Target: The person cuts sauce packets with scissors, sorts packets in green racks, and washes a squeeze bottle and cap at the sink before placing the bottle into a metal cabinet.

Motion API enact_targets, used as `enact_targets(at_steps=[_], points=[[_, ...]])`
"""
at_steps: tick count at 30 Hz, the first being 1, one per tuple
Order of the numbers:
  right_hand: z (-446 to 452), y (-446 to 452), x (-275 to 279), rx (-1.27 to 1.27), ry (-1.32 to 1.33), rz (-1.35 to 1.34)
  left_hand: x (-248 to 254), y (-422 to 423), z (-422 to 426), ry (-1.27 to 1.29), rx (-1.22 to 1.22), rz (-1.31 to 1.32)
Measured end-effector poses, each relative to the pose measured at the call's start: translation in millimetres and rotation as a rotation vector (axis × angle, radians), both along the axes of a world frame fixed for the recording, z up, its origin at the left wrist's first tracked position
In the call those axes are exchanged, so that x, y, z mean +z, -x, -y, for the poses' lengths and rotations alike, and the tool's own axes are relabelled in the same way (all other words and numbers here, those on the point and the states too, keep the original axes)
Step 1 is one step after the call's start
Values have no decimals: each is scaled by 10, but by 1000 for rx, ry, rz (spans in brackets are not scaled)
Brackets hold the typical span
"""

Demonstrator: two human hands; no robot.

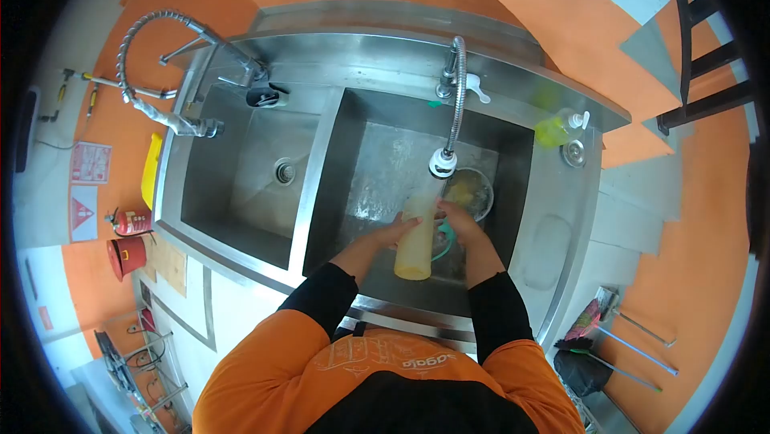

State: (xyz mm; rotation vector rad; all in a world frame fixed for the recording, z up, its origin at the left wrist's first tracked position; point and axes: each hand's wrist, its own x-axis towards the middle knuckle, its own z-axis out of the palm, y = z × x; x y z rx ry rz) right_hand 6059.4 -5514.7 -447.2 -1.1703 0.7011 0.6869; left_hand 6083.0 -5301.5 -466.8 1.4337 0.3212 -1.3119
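Note:
A tall, yellowish translucent container [414,249] is held between my two hands over the right sink basin [377,145]. My left hand [395,230] presses against its left side, and my right hand [455,216] holds its right side near the upper end. Just above that end hangs the white spray head [443,163] of a coiled faucet, with what looks like water coming down. Behind my right hand, a round bowl [480,193] with something yellowish in it rests in the basin. A green item [443,241] lies beside the container, partly hidden.
To the left is a second basin [273,185] with a drain, under another coiled faucet [210,126]. A soap bottle [553,129] and a round metal lid [573,153] stand on the right ledge. The steel front rim [417,322] runs close to my body.

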Motion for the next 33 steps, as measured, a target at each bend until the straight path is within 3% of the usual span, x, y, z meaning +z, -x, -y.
enact_targets(at_steps=[3,5,8,11,14,17,23,26,29,33], points=[[-25,5,-187,-161,-28,-90,72,-15,-136,175,17,-319],[22,-10,-447,-246,-64,-184,155,-23,-213,180,85,-372],[8,-27,-991,-129,-136,-43,63,-42,-422,349,194,-490],[-193,-113,-671,-157,96,-110,-76,-13,-564,436,361,-570],[-275,-232,-387,-56,125,-98,55,-24,-665,427,473,-625],[-365,-166,-1049,-332,-172,10,115,-48,-739,466,522,-674],[-513,-197,-839,-774,-486,10,23,-42,-921,565,530,-608],[-497,-210,-563,-730,-486,-8,61,-61,-915,530,553,-617],[-460,-124,-978,-717,-537,23,153,-83,-877,482,596,-634],[-469,-58,-879,-745,-516,-65,41,-78,-912,599,586,-699]])
